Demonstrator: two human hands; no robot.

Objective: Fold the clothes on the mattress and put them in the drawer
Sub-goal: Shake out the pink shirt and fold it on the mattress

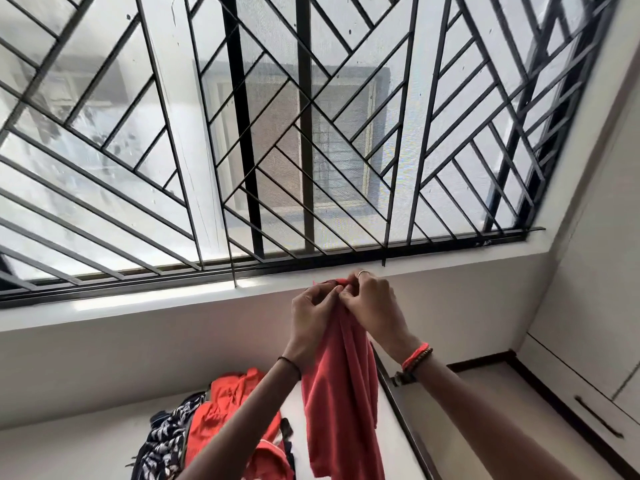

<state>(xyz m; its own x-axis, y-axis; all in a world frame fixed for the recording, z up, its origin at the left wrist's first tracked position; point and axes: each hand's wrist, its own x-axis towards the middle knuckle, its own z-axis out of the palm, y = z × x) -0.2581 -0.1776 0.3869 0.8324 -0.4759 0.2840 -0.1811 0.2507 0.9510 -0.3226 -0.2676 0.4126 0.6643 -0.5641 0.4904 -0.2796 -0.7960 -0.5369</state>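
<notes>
We face a wide window [346,109] barred by a black metal grille [244,133] of slanted lines, with daylight coming through. Below it we see a white sill [138,303] and a pale wall [138,358]. White cupboard [595,271] panels stand on the right.

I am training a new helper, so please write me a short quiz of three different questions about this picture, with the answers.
1. True or false: the red garment is already folded flat.
2. Which grips its top edge: A only the left hand, B only the right hand, C both hands?
3. Fill in: the pile of clothes lies to the ___ of the hanging garment.
Key: 1 false, it hangs unfolded; 2 C; 3 left.
</notes>
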